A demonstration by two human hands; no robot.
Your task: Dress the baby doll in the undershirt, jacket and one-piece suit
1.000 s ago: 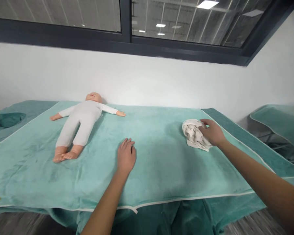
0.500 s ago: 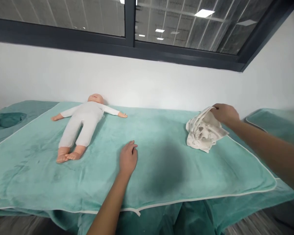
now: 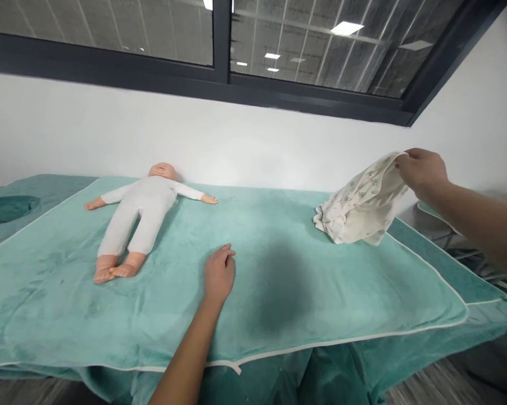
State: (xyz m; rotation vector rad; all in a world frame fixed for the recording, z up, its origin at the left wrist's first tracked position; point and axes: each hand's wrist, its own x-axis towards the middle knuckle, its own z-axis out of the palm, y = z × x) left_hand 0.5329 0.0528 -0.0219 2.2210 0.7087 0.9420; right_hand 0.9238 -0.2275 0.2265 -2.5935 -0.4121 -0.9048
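My right hand (image 3: 424, 171) pinches the upper edge of a cream printed cloth (image 3: 358, 205), thin like a baby garment. The cloth hangs down to the left in loose folds, its lower end touching the green blanket (image 3: 262, 225). Its full shape is hidden by the folds. My left hand (image 3: 220, 274) rests on the blanket's middle, holding nothing, with its fingers loosely extended. To its left, a baby doll (image 3: 141, 208) in a white body suit lies on its back, arms spread and bare feet towards me.
A white wall (image 3: 253, 146) rises behind the blanket, with a dark-framed window (image 3: 316, 95) above. More green fabric (image 3: 489, 320) drapes under the blanket's white-piped edge. At far left lies a green cloth with a hollow (image 3: 11, 208). Metal rails show at the right.
My right hand has lifted and moved right, drawing the cloth up from a crumpled bunch into a longer hanging shape. My left hand and the doll stay in place.
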